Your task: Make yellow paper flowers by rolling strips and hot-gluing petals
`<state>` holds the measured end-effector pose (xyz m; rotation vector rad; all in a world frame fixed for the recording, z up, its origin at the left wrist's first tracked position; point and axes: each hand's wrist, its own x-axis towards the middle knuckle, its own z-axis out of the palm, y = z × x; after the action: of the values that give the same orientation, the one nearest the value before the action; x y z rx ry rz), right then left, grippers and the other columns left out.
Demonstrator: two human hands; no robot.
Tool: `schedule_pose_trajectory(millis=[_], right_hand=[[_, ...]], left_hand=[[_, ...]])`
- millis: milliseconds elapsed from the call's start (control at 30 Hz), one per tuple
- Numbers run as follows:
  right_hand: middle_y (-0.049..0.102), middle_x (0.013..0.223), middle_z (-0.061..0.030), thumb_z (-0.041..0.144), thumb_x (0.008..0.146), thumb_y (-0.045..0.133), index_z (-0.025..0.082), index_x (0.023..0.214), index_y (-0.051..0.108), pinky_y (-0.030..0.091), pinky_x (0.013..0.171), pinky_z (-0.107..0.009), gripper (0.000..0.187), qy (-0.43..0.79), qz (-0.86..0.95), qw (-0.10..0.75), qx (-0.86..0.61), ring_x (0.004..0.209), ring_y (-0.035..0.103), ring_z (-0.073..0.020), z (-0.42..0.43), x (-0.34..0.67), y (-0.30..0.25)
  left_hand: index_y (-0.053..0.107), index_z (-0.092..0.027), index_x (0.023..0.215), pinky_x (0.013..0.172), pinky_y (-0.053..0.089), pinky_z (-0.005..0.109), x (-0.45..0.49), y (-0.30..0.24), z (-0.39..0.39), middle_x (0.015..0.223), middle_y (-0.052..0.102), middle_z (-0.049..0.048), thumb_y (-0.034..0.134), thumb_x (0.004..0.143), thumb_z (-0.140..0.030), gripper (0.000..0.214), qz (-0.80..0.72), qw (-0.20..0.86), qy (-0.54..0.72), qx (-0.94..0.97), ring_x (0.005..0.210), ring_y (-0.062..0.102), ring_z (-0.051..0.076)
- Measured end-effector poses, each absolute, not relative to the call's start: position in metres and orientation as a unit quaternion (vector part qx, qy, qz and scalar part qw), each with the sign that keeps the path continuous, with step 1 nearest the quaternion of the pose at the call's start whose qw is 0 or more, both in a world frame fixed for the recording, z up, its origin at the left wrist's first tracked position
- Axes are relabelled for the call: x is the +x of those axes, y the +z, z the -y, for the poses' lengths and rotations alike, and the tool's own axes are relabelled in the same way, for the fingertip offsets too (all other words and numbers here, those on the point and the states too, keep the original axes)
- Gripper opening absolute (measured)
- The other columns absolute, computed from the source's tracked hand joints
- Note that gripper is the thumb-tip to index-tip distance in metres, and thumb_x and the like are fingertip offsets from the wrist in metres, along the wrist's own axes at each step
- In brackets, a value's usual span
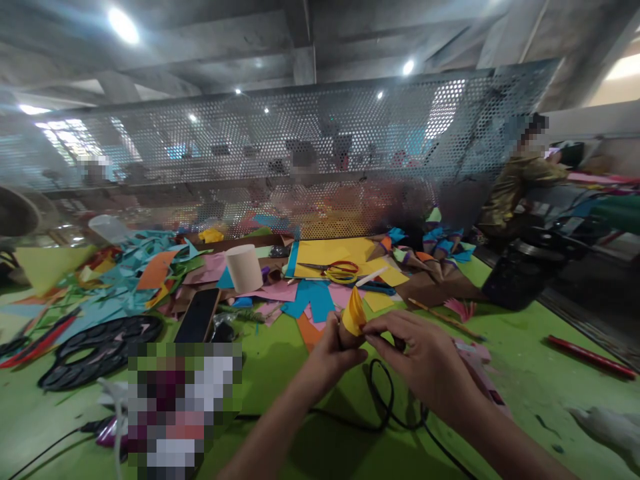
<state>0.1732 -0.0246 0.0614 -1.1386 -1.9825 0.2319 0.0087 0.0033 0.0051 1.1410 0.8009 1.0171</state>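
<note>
Low in the middle of the view, my left hand (333,350) is closed around the base of a small yellow folded paper piece (354,312). My right hand (425,357) meets it from the right, fingers pinched against the same piece near its bottom. Both hands hover just above the green table (510,373). A pink glue gun (477,373) lies under my right wrist, and its black cord (383,400) loops below the hands.
Scattered paper scraps (130,280), yellow sheets (335,257) with red-handled scissors (333,269), a beige cup (243,268), a black phone (198,315), a black cut-out (100,347), folded paper cones (435,250), a red stick (590,357). A perforated metal screen (300,153) stands behind; a person (520,180) sits right.
</note>
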Motion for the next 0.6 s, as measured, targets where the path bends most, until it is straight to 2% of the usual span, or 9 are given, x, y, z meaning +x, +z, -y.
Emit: schedule_pose_trajectory(millis=[233,333,467,600], right_hand=[[0.072,0.082,-0.0032,0.014,0.082,0.061,0.022,0.082,0.069,0.051,0.069,-0.03,0.011,0.087,0.79,0.423,-0.435,0.076,0.067,-0.0192,0.026,0.173,0.062],[0.071,0.081,-0.0026,0.012,0.081,0.061,0.023,0.08,0.068,0.05,0.067,-0.029,0.013,0.098,0.789,0.42,-0.438,0.075,0.066,-0.019,0.027,0.173,0.061],[0.07,0.08,-0.0029,0.009,0.081,0.059,0.022,0.082,0.068,0.048,0.066,-0.03,0.016,0.073,0.803,0.399,-0.438,0.075,0.064,-0.0196,0.03,0.17,0.057],[0.071,0.085,-0.0055,0.009,0.084,0.055,0.02,0.089,0.068,0.047,0.071,-0.033,0.019,-0.003,0.816,0.385,-0.431,0.08,0.064,-0.0215,0.033,0.166,0.05]], left_hand=[[0.049,-0.022,0.099,0.067,0.037,0.023,0.008,0.01,-0.002,0.081,0.051,-0.0039,0.077,0.06,-0.018,0.048,-0.357,0.68,0.428,0.475,0.077,0.047,0.013],[0.048,-0.022,0.103,0.063,0.033,0.023,0.005,0.011,-0.001,0.078,0.047,-0.0047,0.081,0.064,-0.034,0.053,-0.31,0.7,0.426,0.483,0.069,0.044,0.011],[0.046,-0.02,0.102,0.055,0.027,0.023,0.002,0.007,-0.002,0.072,0.039,-0.0065,0.074,0.069,-0.06,0.059,-0.3,0.689,0.415,0.513,0.058,0.034,0.008],[0.044,-0.021,0.108,0.058,0.033,0.025,0.001,0.005,-0.004,0.075,0.043,-0.0045,0.066,0.069,-0.07,0.066,-0.352,0.658,0.428,0.509,0.062,0.04,0.01]])
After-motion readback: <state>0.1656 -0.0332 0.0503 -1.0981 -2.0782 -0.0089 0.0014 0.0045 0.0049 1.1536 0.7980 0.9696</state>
